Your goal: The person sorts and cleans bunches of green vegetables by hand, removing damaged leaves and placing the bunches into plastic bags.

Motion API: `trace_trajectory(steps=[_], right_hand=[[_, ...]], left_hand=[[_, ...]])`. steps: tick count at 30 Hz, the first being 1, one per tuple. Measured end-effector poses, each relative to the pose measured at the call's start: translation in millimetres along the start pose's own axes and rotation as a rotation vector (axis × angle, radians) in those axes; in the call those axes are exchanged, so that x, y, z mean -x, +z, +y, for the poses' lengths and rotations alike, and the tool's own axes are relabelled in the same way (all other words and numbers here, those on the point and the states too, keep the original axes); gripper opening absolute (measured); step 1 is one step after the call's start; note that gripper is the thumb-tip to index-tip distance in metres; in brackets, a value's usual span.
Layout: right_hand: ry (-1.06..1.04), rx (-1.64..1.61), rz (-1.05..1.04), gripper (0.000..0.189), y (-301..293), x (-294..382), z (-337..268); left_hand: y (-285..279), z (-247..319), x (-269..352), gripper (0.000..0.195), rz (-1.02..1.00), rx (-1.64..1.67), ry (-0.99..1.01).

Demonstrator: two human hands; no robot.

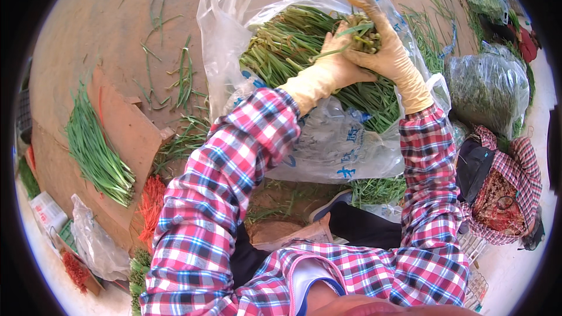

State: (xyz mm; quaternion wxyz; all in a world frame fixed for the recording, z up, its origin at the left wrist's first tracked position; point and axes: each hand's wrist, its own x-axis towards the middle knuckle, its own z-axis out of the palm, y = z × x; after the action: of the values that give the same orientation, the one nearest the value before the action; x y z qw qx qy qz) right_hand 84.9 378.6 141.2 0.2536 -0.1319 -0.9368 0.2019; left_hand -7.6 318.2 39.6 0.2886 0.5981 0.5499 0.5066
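Note:
Both my hands wear pale yellow rubber gloves and are inside the mouth of a large clear plastic bag (224, 44) with blue print. My left hand (336, 61) grips a bunch of green chive-like stalks (366, 37) from the left side, close to its end. Around the right side of the same bunch curves my right hand (384, 46), its thumb low and its fingers spread upward. More bundled stalks (281, 48) lie packed in the bag, under and to the left of my hands. The palms and the lower part of the bunch are hidden.
On cardboard (127, 109) at left lies a loose green bundle (99, 149), near red ties (152, 204). Stray stalks litter the floor. At right stand a filled plastic bag (489, 87) and another person in a checked garment (522, 162). A crumpled clear bag (96, 241) lies lower left.

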Motion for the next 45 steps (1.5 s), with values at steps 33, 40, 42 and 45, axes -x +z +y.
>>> trace_trajectory(steps=[33, 40, 42, 45], right_hand=[[-0.769, -0.155, -0.399, 0.016, -13.7, 169.2, -187.2], [-0.936, -0.045, -0.301, 0.010, 10.5, 207.9, -205.0], [-0.984, -0.021, -0.248, 0.009, 3.8, 205.0, -210.1], [-1.038, 0.099, -0.224, 0.009, -12.7, 201.6, -215.7]], left_hand=[[13.7, 101.9, 231.4, 0.080, 0.039, 1.332, -1.021], [18.2, 135.9, 269.3, 0.053, -0.136, 1.516, -1.084], [14.1, 157.3, 256.8, 0.043, -0.148, 1.337, -1.038], [12.8, 161.0, 250.2, 0.034, -0.165, 1.177, -0.959]])
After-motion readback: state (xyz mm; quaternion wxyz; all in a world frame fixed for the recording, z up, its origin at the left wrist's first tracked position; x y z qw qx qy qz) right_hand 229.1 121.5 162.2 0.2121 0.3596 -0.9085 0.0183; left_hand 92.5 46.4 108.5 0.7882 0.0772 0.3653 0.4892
